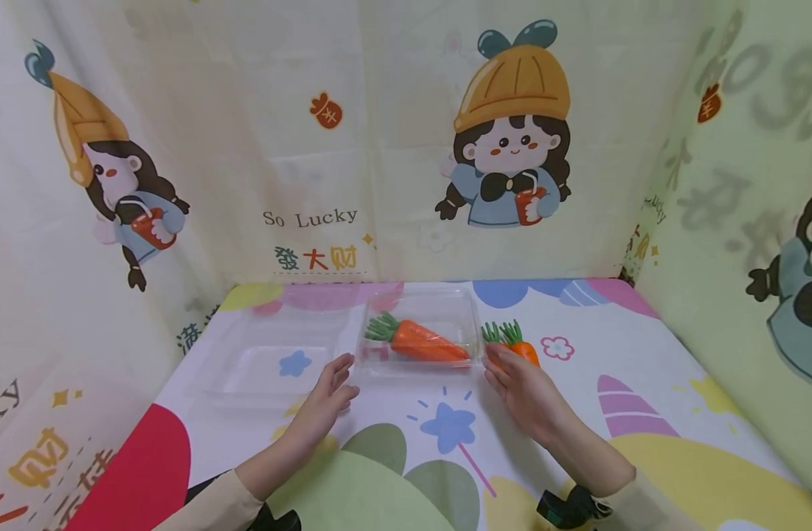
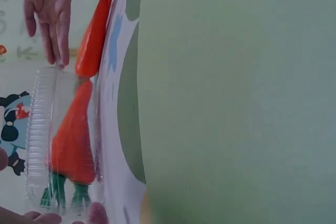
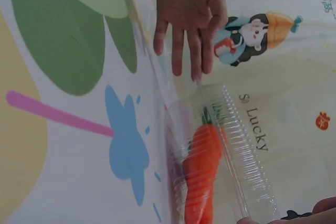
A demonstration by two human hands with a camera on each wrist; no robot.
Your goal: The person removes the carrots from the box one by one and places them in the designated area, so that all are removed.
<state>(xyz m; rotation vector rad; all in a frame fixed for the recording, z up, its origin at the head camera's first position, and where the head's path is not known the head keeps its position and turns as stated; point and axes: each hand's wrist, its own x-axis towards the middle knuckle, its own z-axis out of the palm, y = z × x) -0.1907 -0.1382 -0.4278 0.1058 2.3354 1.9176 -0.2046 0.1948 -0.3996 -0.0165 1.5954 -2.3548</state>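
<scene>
A clear plastic box (image 1: 439,302) with ribbed walls stands on the table in the head view. Inside lie orange carrots (image 1: 427,342) with green tops, two of which show in the left wrist view. At the box's left end is my left hand (image 1: 327,394); in the right wrist view its fingers are straight and their tips come right to the box's edge. My right hand (image 1: 528,391) is at the opposite end, fingers extended, tips close to the rim. Partly hidden behind it are more carrots (image 1: 526,349), lying outside the box to the right.
Left of the box stands another clear plastic container (image 1: 229,358), hard to make out against the white cloth. A colourfully printed cloth (image 1: 532,479) covers the table. Printed curtains (image 1: 406,169) hang behind it and along both sides.
</scene>
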